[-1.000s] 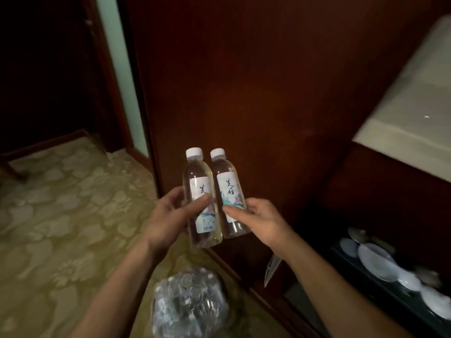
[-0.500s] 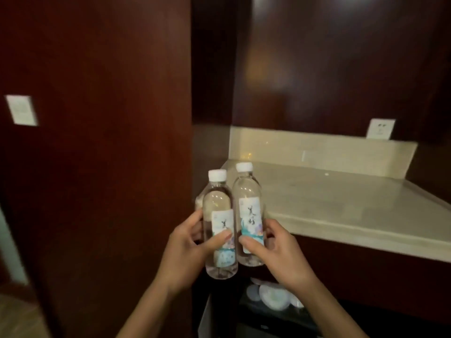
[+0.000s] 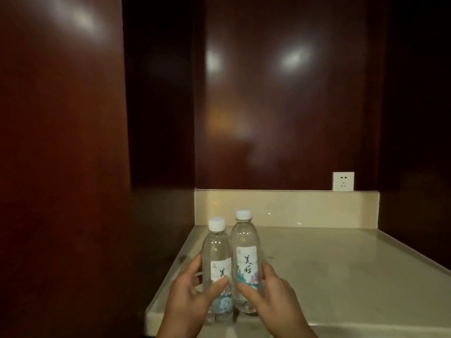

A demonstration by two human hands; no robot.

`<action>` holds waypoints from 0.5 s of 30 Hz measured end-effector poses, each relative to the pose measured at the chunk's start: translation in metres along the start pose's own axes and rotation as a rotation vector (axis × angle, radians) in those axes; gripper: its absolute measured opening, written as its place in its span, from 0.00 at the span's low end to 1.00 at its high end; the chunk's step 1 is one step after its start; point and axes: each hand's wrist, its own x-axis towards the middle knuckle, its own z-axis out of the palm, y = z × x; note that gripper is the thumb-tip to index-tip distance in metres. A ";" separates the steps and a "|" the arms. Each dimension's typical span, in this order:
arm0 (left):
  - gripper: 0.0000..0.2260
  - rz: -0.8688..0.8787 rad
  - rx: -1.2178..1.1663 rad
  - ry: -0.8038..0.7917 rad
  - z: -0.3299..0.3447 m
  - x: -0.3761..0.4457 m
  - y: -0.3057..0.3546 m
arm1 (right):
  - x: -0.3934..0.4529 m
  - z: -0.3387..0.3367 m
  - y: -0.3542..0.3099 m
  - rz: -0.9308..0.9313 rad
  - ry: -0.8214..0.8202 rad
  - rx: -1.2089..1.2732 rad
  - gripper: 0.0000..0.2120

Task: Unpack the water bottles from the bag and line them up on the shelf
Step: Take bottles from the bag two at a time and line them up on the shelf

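nearest the camera, the left hand (image 3: 192, 293) wraps its thumb and fingers around the left clear plastic water bottle with a white cap and a pale printed label (image 3: 217, 267), and the right hand (image 3: 268, 296) grips the right clear plastic water bottle of the same make (image 3: 245, 257) low on its body in the same curled way. the two bottles stand upright, sides touching or just beside each other, at the front left corner of the cream polished stone shelf (image 3: 329, 276). whether their bases already rest on the stone or hang just above it i cannot tell, since the fingers and blur hide the bottoms.

the risk, as i judge it, lies in that corner: the bottles sit near both the front edge and the left edge, so a release with a base overhanging, or a knock from a withdrawing finger, could tip one off. the polished top also looks slick, and pushing them back as a pair may make one topple into the other.

farther back are the cream stone upstand (image 3: 288, 208), a white wall socket (image 3: 343, 181) and the dark red glossy wood panelling (image 3: 280, 106).

against the frame half a second earlier, the bottles have come from in front of the shelf's edge to over its surface, and the view has risen so the lower cabinet with its dishes is gone.
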 end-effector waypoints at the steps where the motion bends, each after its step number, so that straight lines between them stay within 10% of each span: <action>1: 0.31 0.002 -0.006 0.001 0.003 0.016 -0.008 | 0.014 0.003 0.004 0.011 -0.006 -0.015 0.23; 7: 0.22 -0.004 -0.020 0.009 0.010 0.097 -0.061 | 0.089 0.043 0.033 0.088 -0.043 0.066 0.33; 15: 0.22 -0.062 0.004 -0.011 0.017 0.164 -0.097 | 0.148 0.076 0.058 0.170 -0.023 0.228 0.20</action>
